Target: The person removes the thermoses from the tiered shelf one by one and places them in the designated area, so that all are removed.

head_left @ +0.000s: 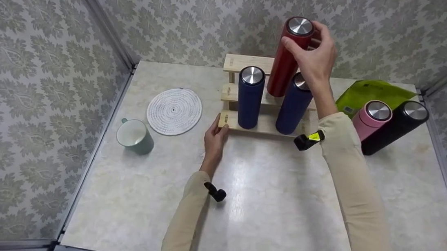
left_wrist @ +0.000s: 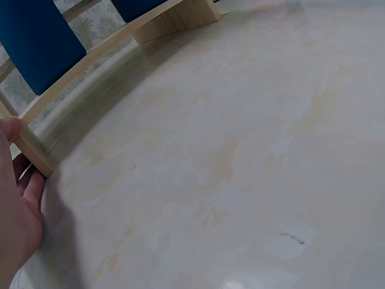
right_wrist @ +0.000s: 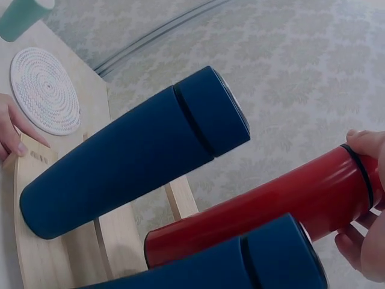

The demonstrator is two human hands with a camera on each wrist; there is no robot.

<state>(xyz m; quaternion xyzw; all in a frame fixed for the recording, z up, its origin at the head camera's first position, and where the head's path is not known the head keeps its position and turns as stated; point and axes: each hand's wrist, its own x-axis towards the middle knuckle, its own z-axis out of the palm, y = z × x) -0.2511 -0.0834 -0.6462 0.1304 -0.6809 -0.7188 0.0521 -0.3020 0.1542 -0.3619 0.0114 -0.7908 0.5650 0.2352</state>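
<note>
My right hand (head_left: 318, 58) grips a red thermos bottle (head_left: 282, 69) near its lid, thumb on one side and fingers on the other. The red bottle stands upright at the middle tier of a wooden stepped rack (head_left: 228, 120). Two blue thermos bottles (head_left: 250, 99) (right_wrist: 132, 156) stand on the lowest tier, in front of it. At the rack's front left corner my left hand (head_left: 215, 141) holds the end of the lowest tier, thumb on top and fingers at the side. In the left wrist view those fingers (left_wrist: 33, 186) touch the rack's end piece.
A pink bottle (head_left: 364, 129) and a black bottle (head_left: 393, 129) stand right of the rack, before a green bag (head_left: 368, 92). To the left lie a round white woven mat (head_left: 173, 110) and a pale green mug (head_left: 140, 140). Patterned wall panels (head_left: 176, 14) enclose the table.
</note>
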